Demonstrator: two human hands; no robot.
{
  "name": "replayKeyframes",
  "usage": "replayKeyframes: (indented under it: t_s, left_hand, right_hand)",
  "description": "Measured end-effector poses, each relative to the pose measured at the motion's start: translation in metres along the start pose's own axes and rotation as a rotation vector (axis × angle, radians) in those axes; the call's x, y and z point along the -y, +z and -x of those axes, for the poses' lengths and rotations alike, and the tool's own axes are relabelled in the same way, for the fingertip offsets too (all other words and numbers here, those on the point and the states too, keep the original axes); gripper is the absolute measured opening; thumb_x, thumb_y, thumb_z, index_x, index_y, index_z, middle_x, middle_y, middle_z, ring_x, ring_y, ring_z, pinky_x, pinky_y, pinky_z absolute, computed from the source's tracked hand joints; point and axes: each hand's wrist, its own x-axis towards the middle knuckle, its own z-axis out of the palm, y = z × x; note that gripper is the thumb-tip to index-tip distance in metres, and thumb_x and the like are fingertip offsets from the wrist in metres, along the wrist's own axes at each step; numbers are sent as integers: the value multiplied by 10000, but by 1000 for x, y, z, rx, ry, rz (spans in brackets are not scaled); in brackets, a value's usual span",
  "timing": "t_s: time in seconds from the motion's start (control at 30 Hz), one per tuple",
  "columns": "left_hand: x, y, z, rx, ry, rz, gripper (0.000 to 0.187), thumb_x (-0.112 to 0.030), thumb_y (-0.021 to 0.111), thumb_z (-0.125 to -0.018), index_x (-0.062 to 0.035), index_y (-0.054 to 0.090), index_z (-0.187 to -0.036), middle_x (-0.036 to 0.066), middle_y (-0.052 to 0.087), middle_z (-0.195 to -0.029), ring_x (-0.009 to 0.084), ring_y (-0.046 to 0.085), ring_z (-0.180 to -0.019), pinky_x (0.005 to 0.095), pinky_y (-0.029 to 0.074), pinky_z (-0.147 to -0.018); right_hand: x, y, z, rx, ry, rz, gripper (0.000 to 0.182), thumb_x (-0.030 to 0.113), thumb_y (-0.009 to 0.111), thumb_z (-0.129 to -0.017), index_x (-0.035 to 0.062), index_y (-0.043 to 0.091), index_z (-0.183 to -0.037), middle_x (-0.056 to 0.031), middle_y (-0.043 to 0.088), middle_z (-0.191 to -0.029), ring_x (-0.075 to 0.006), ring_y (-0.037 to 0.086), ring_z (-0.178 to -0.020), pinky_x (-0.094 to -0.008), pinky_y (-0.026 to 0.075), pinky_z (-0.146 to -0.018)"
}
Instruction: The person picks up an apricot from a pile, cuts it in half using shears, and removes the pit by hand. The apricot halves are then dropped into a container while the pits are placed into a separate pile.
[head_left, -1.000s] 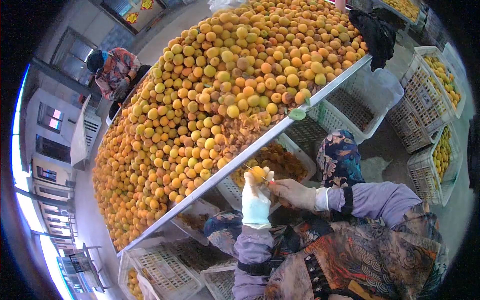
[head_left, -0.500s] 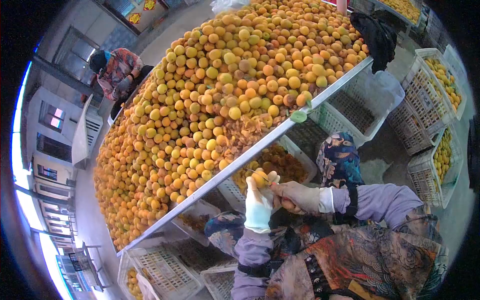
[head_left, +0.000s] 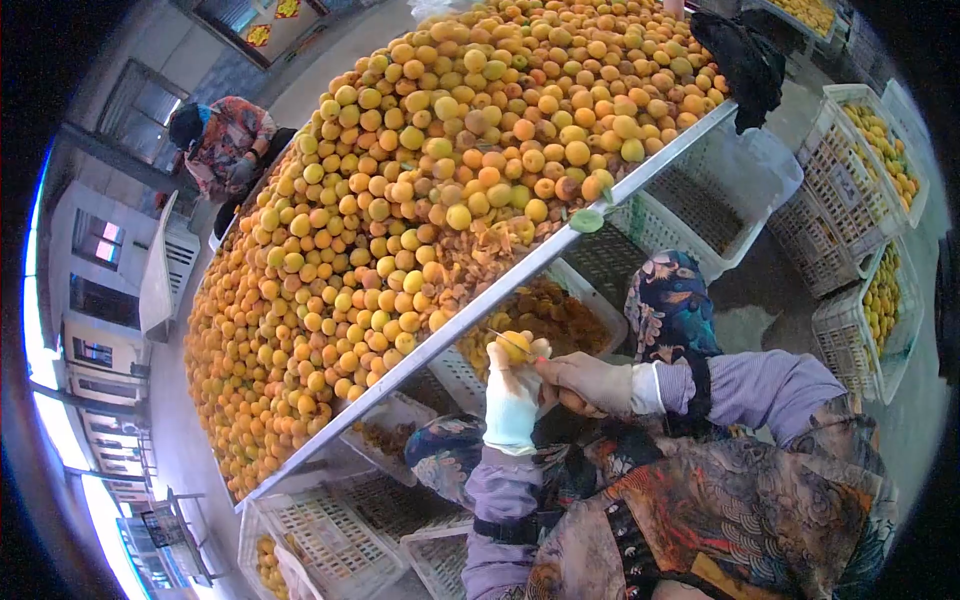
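My left hand, in a pale glove with a white cuff, grips a yellow-orange apricot at its fingertips. Close beside it, my right hand, also gloved, is closed around a small knife; a bit of red shows at its grip. The thin blade lies against the apricot, though its tip is hard to make out. Both hands are above my lap, just on my side of the metal table edge. Under the edge, beyond the fruit, stands a crate of orange apricot pieces.
A large heap of apricots covers the sloping table. Green leaves lie on its rim. White plastic crates stand below, and filled ones are stacked at right. Another person sits across the heap. A black cloth hangs at the far corner.
The whole view has shifted slightly. Both hands stay together at the apricot, whose top now shows more plainly above the left fingers.
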Motion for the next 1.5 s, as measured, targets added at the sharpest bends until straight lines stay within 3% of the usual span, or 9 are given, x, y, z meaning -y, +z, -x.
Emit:
replayKeyframes:
  t_s: [0.13, 0.3, 0.47, 0.53, 0.73, 0.8, 0.83, 1.03, 1.5]
  left_hand:
    - [7, -4, -6, -110, 162, -191, 500, -453, 421, -935, 12, 497, -1104, 104, 580, -938, 196, 571, -865, 337, 460, -847]
    - [-2, 13, 2, -125, 51, -253, 515, -482, 390, -938, 1, 507, -1071, 110, 585, -903, 210, 585, -839, 327, 475, -810]
    - [4, 8, -4, -180, -34, -161, 455, -447, 422, -941, -13, 522, -1036, 91, 595, -866, 175, 570, -771, 289, 467, -722]
    - [2, 11, -8, -142, 84, -329, 378, -386, 446, -947, -22, 530, -1006, 80, 594, -844, 159, 562, -742, 278, 455, -690]
    - [4, 21, -19, -218, 319, -648, 300, -309, 457, -950, -24, 546, -927, 42, 556, -793, 118, 503, -684, 261, 414, -648]
    - [7, 19, -19, -238, 371, -712, 298, -308, 456, -952, -26, 546, -917, 35, 541, -776, 113, 488, -672, 260, 409, -642]
    - [8, 13, -22, -236, 366, -663, 297, -308, 451, -955, -30, 546, -911, 30, 529, -768, 111, 480, -669, 260, 407, -634]
    - [11, 10, -25, -246, 320, -463, 352, -370, 428, -959, -43, 547, -905, 22, 510, -756, 107, 475, -645, 251, 402, -579]
    - [7, 5, -13, -107, 92, -147, 569, -561, 421, -896, -21, 541, -1029, 43, 530, -752, 156, 544, -672, 284, 469, -617]
  right_hand:
    - [1, -7, -4, 64, 45, 57, 506, 536, 381, -906, 75, 553, -786, 3, 430, -507, -94, 397, -409, -251, 321, -366]
    - [-10, -1, -4, -32, -105, 47, 497, 534, 382, -908, 78, 545, -797, 4, 432, -529, -97, 406, -432, -245, 336, -387]
    - [-17, -6, -9, 15, -3, 16, 412, 484, 413, -919, 96, 533, -847, -2, 462, -579, -89, 411, -444, -243, 343, -391]
    - [-7, -5, -7, -6, 33, 9, 416, 479, 411, -920, 88, 554, -906, -17, 475, -594, -101, 436, -447, -264, 361, -393]
    - [-3, -8, -21, -197, -312, 411, 399, 391, 413, -937, 64, 552, -1119, -67, 617, -805, -212, 572, -697, -370, 467, -673]
    - [-2, 1, -18, -97, -333, 48, 395, 398, 422, -931, 66, 557, -1097, -52, 575, -735, -176, 540, -644, -339, 454, -592]
    - [7, 0, -13, -57, -146, 16, 356, 411, 422, -930, 92, 564, -1003, -8, 483, -609, -133, 467, -529, -292, 403, -472]
    - [4, 4, -11, 170, -37, -375, 327, 437, 414, -933, 160, 451, -764, 55, 326, -482, -72, 268, -340, -242, 218, -300]
    - [1, 4, -7, 441, 10, -562, 367, 452, 435, -928, 118, 487, -785, 61, 278, -449, -57, 245, -312, -222, 169, -280]
